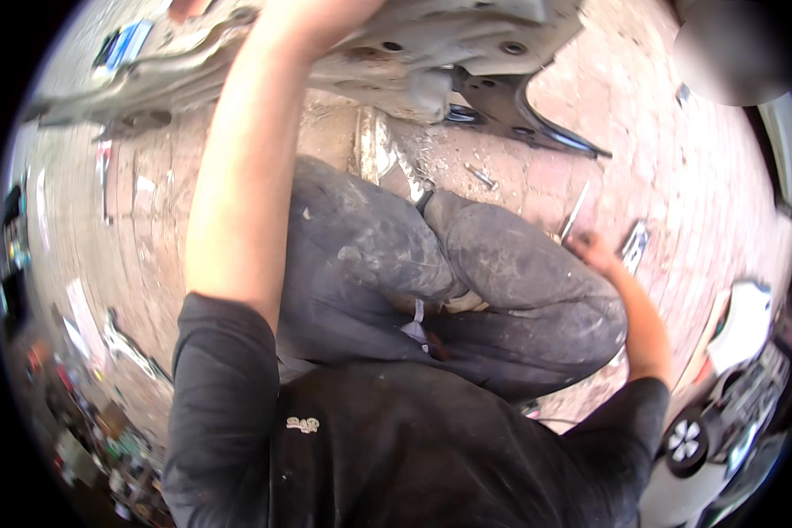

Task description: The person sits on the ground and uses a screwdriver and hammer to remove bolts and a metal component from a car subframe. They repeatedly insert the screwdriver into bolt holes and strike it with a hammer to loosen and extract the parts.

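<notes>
My left arm reaches up to a dented grey-beige metal car panel (466, 40); my left hand (348, 18) is cut off by the top edge, its fingers hidden. A curved black bracket (524, 114) extends from beneath the panel. By my bent right knee, low over the brick paving, my right hand (590, 246) has its fingers curled on a thin metal tool (576, 209), like a screwdriver. A silver tool (635, 242) lies just right of that hand. A short bolt-like piece (481, 176) is on the ground beyond my knees, among pale flakes.
Scattered tools, including silver pliers (128, 348), lie on the brick floor (722, 176) at left. A heap of small items (106, 440) fills the lower left. At right are a white panel (739, 321) and a car (726, 440). A blue object (128, 44) sits at upper left.
</notes>
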Demonstrator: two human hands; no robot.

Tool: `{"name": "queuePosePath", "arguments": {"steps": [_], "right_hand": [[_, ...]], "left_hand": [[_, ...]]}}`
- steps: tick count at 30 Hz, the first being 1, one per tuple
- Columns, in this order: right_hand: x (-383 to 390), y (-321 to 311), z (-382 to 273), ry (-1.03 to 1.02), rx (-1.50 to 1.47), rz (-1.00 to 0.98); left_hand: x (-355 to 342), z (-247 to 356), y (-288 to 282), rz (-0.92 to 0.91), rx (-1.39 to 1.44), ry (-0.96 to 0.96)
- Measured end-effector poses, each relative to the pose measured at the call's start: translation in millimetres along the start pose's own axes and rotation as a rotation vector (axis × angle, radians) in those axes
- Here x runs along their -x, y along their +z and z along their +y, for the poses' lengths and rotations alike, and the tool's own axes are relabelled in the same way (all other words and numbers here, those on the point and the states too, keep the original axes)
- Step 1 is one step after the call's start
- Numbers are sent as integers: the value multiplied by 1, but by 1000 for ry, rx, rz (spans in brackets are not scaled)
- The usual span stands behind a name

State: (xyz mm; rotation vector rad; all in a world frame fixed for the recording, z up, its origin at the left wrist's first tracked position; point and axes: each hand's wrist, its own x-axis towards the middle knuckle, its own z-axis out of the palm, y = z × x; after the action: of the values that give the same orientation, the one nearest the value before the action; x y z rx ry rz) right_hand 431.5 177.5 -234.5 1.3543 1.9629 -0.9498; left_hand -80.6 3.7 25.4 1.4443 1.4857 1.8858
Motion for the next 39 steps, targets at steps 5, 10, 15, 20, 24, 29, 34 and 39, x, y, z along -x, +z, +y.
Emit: {"name": "queuePosePath", "arguments": {"steps": [5, 10, 15, 20, 24, 29, 34, 39], "right_hand": [[-34, 46, -2, 51, 48, 143], [-41, 44, 21, -33, -67, 251], [-5, -14, -9, -110, -446, 321], [89, -60, -127, -275, -540, 316], [142, -54, -181, -460, -622, 168], [181, -20, -266, -574, -920, 27], [181, -8, -311, -581, -1140, 23], [183, 7, -325, -575, -1288, 33]], "left_hand": [[0, 18, -3, 38, -35, -41], [3, 8, -5, 4, -29, 8], [6, 6, -14, -21, -224, -54], [-13, -13, -16, 93, -412, -103], [-6, 0, -19, 75, -384, -123], [-1, 13, -22, 52, -369, -164], [6, 3, -31, 10, -168, -34], [7, 13, -32, -7, -137, -110]]}}
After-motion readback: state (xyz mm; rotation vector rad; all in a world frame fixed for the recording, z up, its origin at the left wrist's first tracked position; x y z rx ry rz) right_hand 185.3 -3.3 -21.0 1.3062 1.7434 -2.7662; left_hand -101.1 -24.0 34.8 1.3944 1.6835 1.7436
